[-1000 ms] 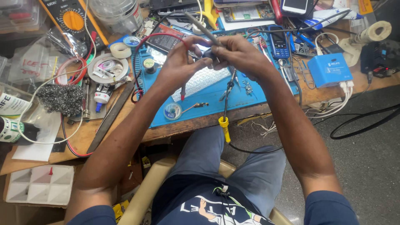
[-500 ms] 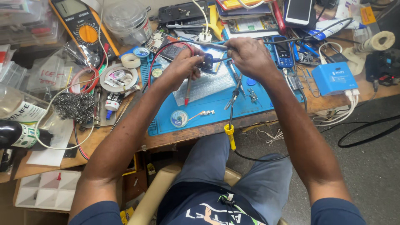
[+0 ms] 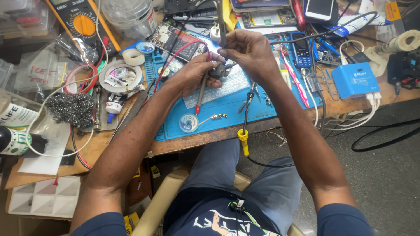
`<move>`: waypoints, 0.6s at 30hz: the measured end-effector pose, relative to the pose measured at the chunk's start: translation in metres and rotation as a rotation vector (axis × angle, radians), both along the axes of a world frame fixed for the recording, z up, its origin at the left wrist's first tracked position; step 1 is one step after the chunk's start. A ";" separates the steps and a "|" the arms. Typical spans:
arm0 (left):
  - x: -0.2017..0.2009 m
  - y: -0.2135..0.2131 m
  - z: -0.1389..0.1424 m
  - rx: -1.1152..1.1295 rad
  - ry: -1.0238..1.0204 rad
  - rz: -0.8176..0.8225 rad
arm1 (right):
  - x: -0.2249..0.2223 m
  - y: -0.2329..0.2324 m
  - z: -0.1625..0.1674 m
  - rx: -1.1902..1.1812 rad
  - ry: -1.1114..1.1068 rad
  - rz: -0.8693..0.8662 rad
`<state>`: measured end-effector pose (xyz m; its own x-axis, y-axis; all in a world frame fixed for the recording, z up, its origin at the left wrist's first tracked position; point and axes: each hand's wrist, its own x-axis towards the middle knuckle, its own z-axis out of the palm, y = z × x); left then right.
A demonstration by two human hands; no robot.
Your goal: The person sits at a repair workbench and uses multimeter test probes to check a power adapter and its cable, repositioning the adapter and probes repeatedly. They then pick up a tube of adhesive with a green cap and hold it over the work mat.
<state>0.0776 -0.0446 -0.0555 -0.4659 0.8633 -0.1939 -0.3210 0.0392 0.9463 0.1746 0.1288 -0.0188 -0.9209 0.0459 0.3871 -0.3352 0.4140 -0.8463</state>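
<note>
Both hands are sitting a little higher over the cluttered wooden table (image 3: 210, 140) than half a second ago, drawn closer together above the blue rubber work mat (image 3: 227, 109). Left hand (image 3: 197, 75) is gripping a small dark electronic part (image 3: 217, 70), fingers curled tight around it, a red-tipped probe (image 3: 200, 94) hanging beneath. Right hand (image 3: 249, 52) is pinching slim metal tweezers (image 3: 222, 26), their long axis running almost upright, tips pointing down at the part just left of the fingers. A small solder spool (image 3: 188, 123) is lying nearer the edge.
</note>
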 end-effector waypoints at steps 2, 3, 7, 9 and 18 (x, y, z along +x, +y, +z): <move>-0.001 0.001 -0.005 0.012 -0.017 0.001 | 0.001 -0.007 -0.004 0.011 0.022 -0.037; -0.001 0.001 -0.007 0.013 -0.025 0.008 | 0.002 -0.011 -0.006 0.025 0.051 -0.047; -0.002 0.001 -0.011 0.035 -0.041 0.012 | 0.007 -0.020 -0.007 0.104 0.121 -0.078; -0.003 0.000 -0.012 0.046 -0.043 0.012 | 0.009 -0.022 -0.006 0.128 0.124 -0.086; -0.003 -0.001 -0.015 0.053 -0.019 0.016 | 0.012 -0.021 -0.007 0.084 0.113 -0.077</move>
